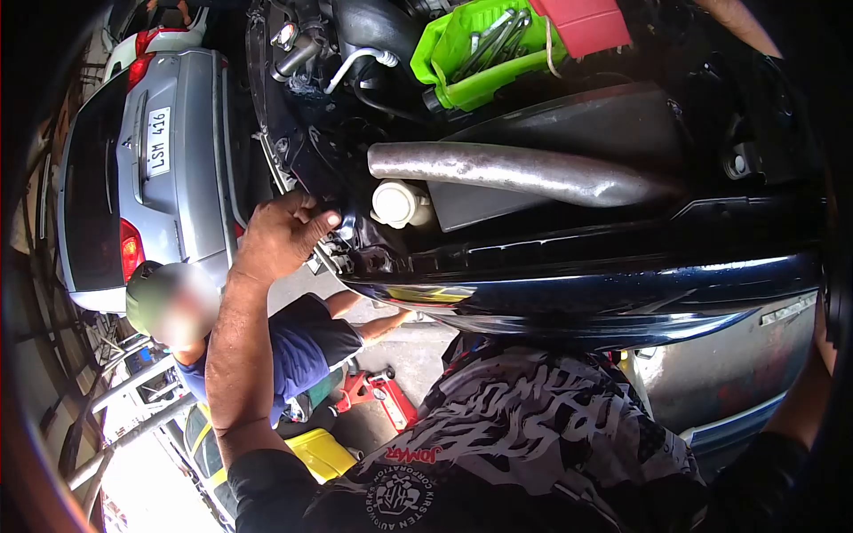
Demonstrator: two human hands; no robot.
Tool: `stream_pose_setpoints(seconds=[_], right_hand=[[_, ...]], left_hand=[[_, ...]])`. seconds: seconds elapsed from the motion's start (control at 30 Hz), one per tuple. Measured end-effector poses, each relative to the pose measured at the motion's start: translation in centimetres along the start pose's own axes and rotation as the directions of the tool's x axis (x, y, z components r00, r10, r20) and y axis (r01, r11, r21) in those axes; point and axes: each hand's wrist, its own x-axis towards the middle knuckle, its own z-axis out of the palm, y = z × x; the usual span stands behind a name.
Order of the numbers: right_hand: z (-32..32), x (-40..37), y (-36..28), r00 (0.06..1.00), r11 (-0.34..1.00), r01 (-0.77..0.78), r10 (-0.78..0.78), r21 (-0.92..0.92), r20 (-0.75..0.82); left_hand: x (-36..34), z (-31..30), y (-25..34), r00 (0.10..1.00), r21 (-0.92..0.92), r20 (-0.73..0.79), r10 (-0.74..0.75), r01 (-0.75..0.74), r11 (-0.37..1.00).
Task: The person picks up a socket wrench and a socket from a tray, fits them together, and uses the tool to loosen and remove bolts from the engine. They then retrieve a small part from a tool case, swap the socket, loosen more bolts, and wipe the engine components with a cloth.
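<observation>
My left hand (283, 233) is at the front edge of a dark car's engine bay, beside the headlight area. Its fingers are curled down and the thumb points right; anything inside them is hidden. My right arm reaches up along the far right edge of the view, past the glossy dark fender (604, 298). The right hand (828, 333) is mostly cut off and in shadow, with its fingers hidden. Right of my left hand stands a cream-coloured cap (394, 204). A worn metal pipe (506, 169) lies across a dark flat panel (569, 133) in the bay.
A green tray (484, 84) with several wrenches (499, 40) sits by a red piece (582, 25). Another person's forearm (745, 25) enters top right. A person in a cap (298, 346) is at the left, near a red jack (391, 400) and a silver car (191, 133).
</observation>
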Motion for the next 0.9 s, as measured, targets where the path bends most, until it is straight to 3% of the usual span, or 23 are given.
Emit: stream_pose_setpoints(seconds=[0.07, 0.1, 0.17, 0.27, 0.37, 0.5, 0.6, 0.73, 0.9], right_hand=[[-0.2, 0.1, -0.1, 0.999, 0.998, -0.025, 0.023, 0.059, 0.033], [-0.2, 0.0, -0.2, 0.999, 0.997, -0.024, 0.022, 0.069, 0.037], [0.0, -0.2, -0.4, 1.000, 1.000, -0.012, 0.012, 0.028, 0.023], [-1.3, 0.6, -0.9, 0.982, 0.986, -0.143, 0.130, 0.088, 0.137], [-1.3, 0.2, -1.1, 0.991, 0.989, -0.094, 0.082, 0.117, 0.106], [0.3, -0.4, -0.6, 1.000, 0.999, 0.002, -0.001, 0.035, -0.030], [-1.1, 0.1, -0.8, 0.996, 0.988, -0.066, 0.056, 0.138, 0.075], [-2.6, 0.2, -1.6, 0.965, 0.977, -0.178, 0.151, 0.115, 0.215], [-0.7, -0.5, -0.9, 1.000, 1.000, -0.011, 0.011, -0.017, 0.010]], left_hand=[[0.3, 0.1, 0.2, 0.977, 0.153, 0.090, -0.193, 0.178, 0.972], [-0.2, 0.0, 0.4, 0.986, 0.076, 0.085, -0.143, 0.137, 0.988], [-0.6, 0.3, 0.4, 0.999, -0.084, 0.027, -0.039, 0.041, 0.996], [-0.3, 0.0, 0.1, 0.914, 0.230, -0.058, 0.402, -0.380, 0.896], [-0.5, 0.0, 0.2, 0.914, 0.212, -0.064, 0.402, -0.381, 0.900], [-0.6, -0.8, 1.8, 0.971, 0.054, -0.020, 0.237, -0.236, 0.970], [-0.4, -0.6, 1.3, 0.972, 0.064, -0.016, 0.235, -0.234, 0.970], [-0.1, -0.7, 1.7, 0.962, 0.080, -0.003, 0.272, -0.271, 0.959], [-0.2, -0.9, 1.5, 0.948, 0.084, -0.017, 0.317, -0.315, 0.945]])
